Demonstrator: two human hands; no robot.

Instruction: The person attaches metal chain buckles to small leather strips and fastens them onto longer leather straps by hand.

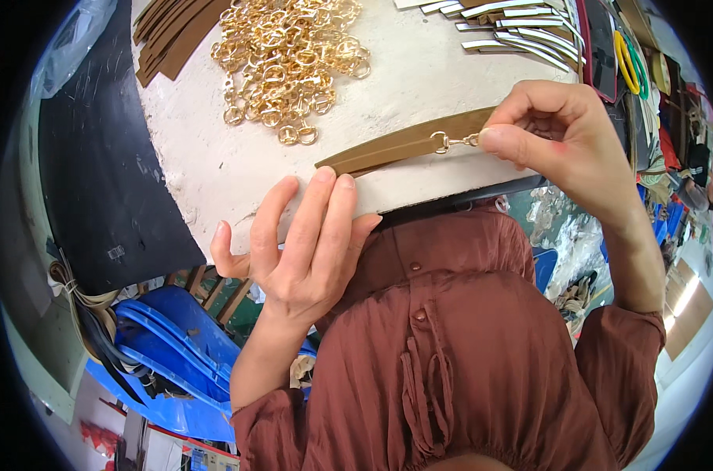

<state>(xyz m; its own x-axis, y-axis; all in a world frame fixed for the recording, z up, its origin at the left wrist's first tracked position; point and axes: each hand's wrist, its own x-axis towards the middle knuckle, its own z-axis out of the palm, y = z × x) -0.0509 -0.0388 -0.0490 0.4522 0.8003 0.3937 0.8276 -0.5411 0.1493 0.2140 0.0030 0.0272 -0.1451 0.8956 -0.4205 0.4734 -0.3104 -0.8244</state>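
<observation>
A long brown strap piece [407,143], pointed at its left end and seemingly leather, lies on the pale worktop in front of me. A gold horsebit buckle [444,143] with a ring and a linked bar sits across its lower edge towards the right. My right hand [557,137] pinches the buckle's right end between thumb and fingers, over the strap's right end, which the hand hides. My left hand [305,243] has its fingers stretched out, their tips at the strap's pointed left end. The thumb is spread away to the left.
Beyond the strap lies a heap of gold horsebit buckles [282,63]. Several brown strips [176,35] are stacked at the far left, and white-edged strips [529,35] at the far right. The pale worktop [199,149] ends near my body. Blue plastic bins [176,337] stand below left.
</observation>
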